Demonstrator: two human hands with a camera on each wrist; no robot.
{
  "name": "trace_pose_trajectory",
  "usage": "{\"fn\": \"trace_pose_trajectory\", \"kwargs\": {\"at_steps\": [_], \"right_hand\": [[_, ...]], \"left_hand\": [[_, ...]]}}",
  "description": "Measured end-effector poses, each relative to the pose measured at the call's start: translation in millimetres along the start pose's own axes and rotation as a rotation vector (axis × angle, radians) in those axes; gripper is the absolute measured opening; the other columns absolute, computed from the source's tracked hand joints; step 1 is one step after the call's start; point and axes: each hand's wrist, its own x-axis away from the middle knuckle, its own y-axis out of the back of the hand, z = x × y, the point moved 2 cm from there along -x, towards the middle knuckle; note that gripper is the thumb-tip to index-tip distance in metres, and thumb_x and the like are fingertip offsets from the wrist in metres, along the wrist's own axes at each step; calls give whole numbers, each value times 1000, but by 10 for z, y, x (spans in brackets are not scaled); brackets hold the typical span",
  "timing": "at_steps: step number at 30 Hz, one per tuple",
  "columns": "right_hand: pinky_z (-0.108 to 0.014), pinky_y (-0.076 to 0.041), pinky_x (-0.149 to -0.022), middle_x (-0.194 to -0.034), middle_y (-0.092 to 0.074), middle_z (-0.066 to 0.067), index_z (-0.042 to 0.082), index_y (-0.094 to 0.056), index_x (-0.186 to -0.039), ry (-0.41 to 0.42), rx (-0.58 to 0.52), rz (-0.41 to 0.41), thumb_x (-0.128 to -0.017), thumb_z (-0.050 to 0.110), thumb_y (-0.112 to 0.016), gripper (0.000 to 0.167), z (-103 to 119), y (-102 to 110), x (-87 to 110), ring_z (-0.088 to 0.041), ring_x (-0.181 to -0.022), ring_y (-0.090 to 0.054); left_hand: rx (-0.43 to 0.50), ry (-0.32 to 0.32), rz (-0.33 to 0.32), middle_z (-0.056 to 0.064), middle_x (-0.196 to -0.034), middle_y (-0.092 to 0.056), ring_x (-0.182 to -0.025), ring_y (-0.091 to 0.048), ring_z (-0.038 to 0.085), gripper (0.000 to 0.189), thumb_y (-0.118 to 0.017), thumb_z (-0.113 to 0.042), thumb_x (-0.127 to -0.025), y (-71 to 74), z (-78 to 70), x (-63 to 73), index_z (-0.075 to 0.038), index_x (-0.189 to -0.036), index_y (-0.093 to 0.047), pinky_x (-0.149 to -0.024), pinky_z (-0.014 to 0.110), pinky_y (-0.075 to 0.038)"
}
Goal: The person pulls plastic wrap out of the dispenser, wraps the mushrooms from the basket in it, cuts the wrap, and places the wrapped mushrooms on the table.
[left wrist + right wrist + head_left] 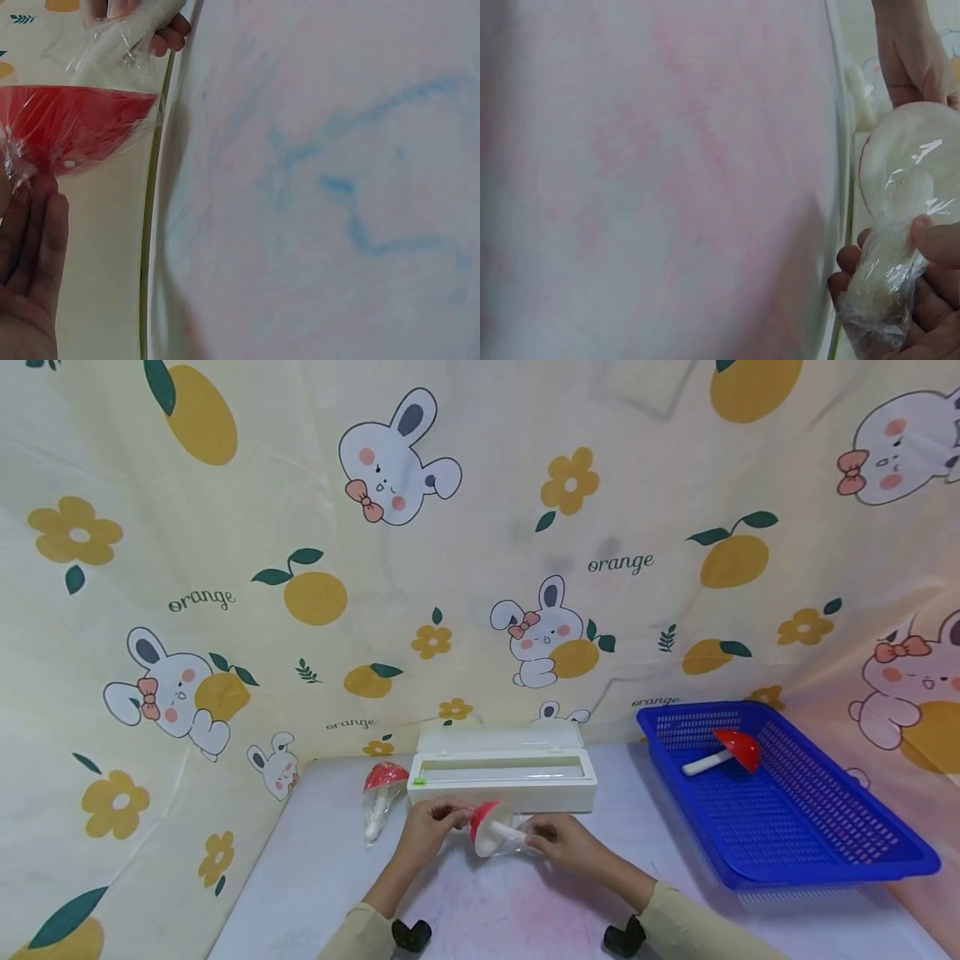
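Note:
A toy mushroom [486, 832] with a red cap and white stem, wrapped in clear plastic film, is held on its side between both hands, in front of the white box. My left hand [429, 832] pinches the film at the top of the cap [75, 124]. At the other end, my right hand [572, 846] holds the film-covered stem [885, 289], its thumb lying over it in the right wrist view. Another film-wrapped mushroom [385, 778] lies on the table left of the box.
The white cling film dispenser box [510, 796] stands at the back with its lid raised and a green slider at its left end. To the right, a blue basket [795, 835] contains an unwrapped mushroom [738, 750]. A patterned cloth [480, 552] hangs behind the white table [300, 877].

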Motion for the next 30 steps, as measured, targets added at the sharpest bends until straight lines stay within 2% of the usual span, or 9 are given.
{"fn": "trace_pose_trajectory", "kwargs": {"at_steps": [3, 6, 10, 13, 17, 21, 25, 28, 30], "right_hand": [[-27, -60, -83, -105, -79, -5, 1, -76, -121, -23, 15, -18, -99, 17, -78, 27, 13, -4, 6, -8, -94, -70], [-29, -60, -85, -107, -77, -5, 2, -71, -133, -49, 24, -40, -93, 22, -86, 46, 43, 8, 16, -13, -96, -71], [-32, -60, -87, -110, -76, -5, 5, -67, -137, -29, 49, -79, -86, 21, -92, 59, 77, 21, 29, -19, -99, -71], [-33, -61, -87, -111, -76, -7, 3, -68, -135, 2, 57, -107, -86, 17, -91, 56, 80, 17, 33, -19, -98, -71], [-32, -62, -87, -109, -77, -9, 0, -70, -131, 40, 70, -133, -89, 10, -88, 46, 59, 4, 32, -20, -96, -73], [-33, -63, -88, -113, -78, -14, -3, -72, -127, 95, 104, -147, -93, 3, -82, 37, 35, -11, 37, -24, -99, -75], [-36, -63, -90, -117, -78, -16, -4, -73, -125, 153, 153, -172, -97, 0, -77, 29, 22, -23, 45, -28, -104, -75], [-36, -63, -90, -117, -78, -17, -5, -74, -124, 165, 164, -184, -99, 1, -75, 26, 24, -32, 38, -28, -105, -75], [-35, -63, -90, -118, -78, -17, -5, -74, -123, 155, 146, -173, -100, 2, -74, 24, 37, -39, 28, -28, -106, -75]], "left_hand": [[-4, 0, -34, 2, -95, -80, -85, -69, 13, 12, -80, -21, -98, -2, 2, 5, -11, -105, -83, -81, 35, -63], [-12, -5, -70, 2, -96, -79, -86, -70, 12, 14, -79, -23, -99, -7, -2, -2, -12, -107, -83, -80, 28, -62], [-27, -16, -101, 0, -98, -80, -89, -72, 11, 16, -79, -25, -100, -19, -8, -7, -14, -112, -80, -79, 23, -60], [-28, -34, -90, 2, -101, -79, -92, -73, 14, 20, -77, -26, -101, -42, -12, -8, -15, -118, -72, -81, 26, -62], [-4, -56, -56, 4, -116, -74, -100, -75, 19, 27, -76, -26, -103, -66, -27, 6, -18, -125, -62, -87, 31, -64], [20, -80, -36, 8, -129, -72, -103, -76, 22, 27, -71, -21, -105, -59, -45, 39, -17, -132, -69, -89, 35, -64], [-10, -76, 2, 6, -135, -74, -107, -75, 22, 33, -70, -21, -106, -47, -49, 64, -17, -139, -73, -92, 31, -63], [-30, -57, 31, 3, -138, -73, -113, -74, 20, 40, -74, -22, -103, -50, -35, 76, -19, -142, -71, -94, 25, -60], [-35, -65, 35, 4, -136, -74, -115, -73, 20, 40, -76, -20, -100, -56, -21, 78, -16, -140, -73, -93, 25, -60]]}}
